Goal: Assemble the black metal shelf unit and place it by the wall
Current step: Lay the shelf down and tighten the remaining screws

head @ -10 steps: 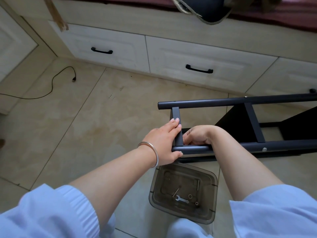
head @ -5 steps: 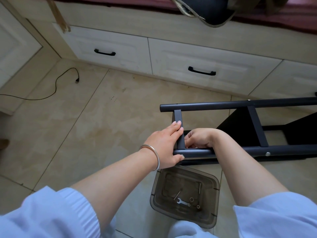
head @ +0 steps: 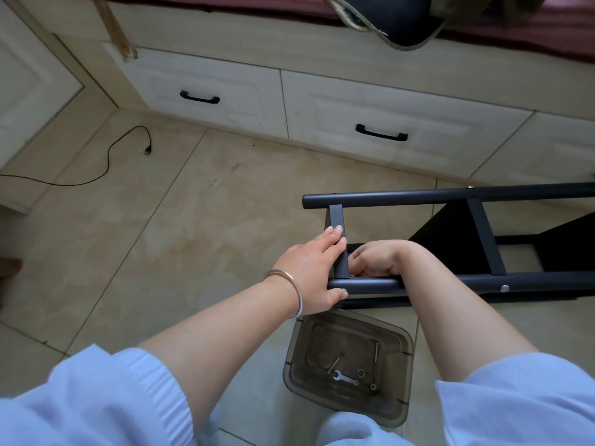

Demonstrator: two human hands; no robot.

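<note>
The black metal shelf unit lies on its side on the tiled floor, its two round posts running left to right. A short flat crossbar joins the posts at the left end. My left hand holds that corner: fingers lie straight along the crossbar and the thumb hooks under the near post. My right hand is curled just right of the crossbar, behind the near post; what its fingers hold is hidden. A screw head shows on the near post.
A smoky plastic bin on the floor below the frame holds a small wrench, bolts and washers. White drawers with black handles line the far side. A black cable trails across the floor at left.
The hands and the frame keep the same hold and place. Only the view has shifted slightly, so everything sits a little lower and further right.
</note>
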